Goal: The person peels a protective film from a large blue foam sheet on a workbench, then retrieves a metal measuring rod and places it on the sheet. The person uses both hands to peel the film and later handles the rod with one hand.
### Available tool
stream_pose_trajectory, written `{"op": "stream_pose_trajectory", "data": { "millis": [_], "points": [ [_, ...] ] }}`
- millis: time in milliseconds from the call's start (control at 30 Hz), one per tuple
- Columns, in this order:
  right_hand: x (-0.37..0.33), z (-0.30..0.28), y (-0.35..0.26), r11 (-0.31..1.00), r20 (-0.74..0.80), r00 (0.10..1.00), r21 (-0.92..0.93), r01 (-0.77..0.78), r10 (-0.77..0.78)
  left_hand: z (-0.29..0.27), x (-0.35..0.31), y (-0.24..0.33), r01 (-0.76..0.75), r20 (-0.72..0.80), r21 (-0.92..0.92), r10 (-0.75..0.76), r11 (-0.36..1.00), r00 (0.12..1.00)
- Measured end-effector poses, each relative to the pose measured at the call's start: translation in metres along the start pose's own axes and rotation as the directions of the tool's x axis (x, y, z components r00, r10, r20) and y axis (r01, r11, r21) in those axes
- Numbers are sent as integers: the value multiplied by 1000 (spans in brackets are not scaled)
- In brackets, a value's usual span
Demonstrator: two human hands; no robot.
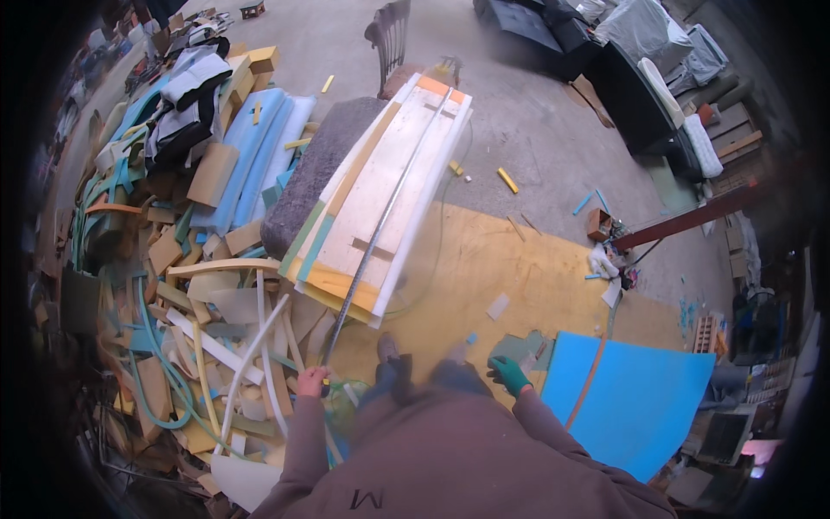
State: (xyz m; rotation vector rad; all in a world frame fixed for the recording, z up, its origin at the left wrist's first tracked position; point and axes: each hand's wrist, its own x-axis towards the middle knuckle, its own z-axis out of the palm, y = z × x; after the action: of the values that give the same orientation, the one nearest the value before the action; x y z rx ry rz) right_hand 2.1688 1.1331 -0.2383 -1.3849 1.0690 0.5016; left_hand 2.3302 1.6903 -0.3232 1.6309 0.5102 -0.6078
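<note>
My bare left hand (309,381) is closed around a tape measure (325,388) beside the near end of a long padded piece. From it the metal blade (373,233) runs out lengthwise over the pale wooden panel (380,186) to the piece's far end. White foam (424,203) lines the right side of the panel, and yellow foam (341,284) shows at its near end. Tan and green strips lie along its left side. My right hand (510,375), in a green glove, hangs low at my side with its fingers apart and nothing visible in it.
Foam offcuts (233,307) are heaped on the left. A dark grey block (322,160) stands against the padded piece, with a wooden chair (391,43) beyond. On the right lie a blue sheet (631,389) and a slanting reddish beam (683,218); black sofas (635,104) stand farther back.
</note>
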Motion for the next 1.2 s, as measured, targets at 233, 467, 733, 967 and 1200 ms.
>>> {"op": "stream_pose_trajectory", "data": {
  "millis": [233, 467, 733, 967, 1200],
  "points": [
    [-10, -1, -24, 996, 11, 1000, -86, 27, -26, -4, 8, -6, -11, -14, 56, 12, 998, 1000],
    [-14, -21, -7, 1000, -40, 999, 12, -24, 24, 1, 4, 5, 37, -21, 49, -36, 998, 999],
    [-16, -20, -3, 998, -61, 997, -36, -42, 40, 1, 2, 11, -3, -29, 102, 6, 995, 1000],
    [-12, -16, 2, 999, -43, 999, 44, -18, 20, 1, 2, 10, 1, -16, 86, 0, 996, 1000],
    [-9, -20, 11, 997, -44, 998, 65, -31, 34, 2, 7, 9, -30, -20, 107, 32, 994, 999]
  ]
}}
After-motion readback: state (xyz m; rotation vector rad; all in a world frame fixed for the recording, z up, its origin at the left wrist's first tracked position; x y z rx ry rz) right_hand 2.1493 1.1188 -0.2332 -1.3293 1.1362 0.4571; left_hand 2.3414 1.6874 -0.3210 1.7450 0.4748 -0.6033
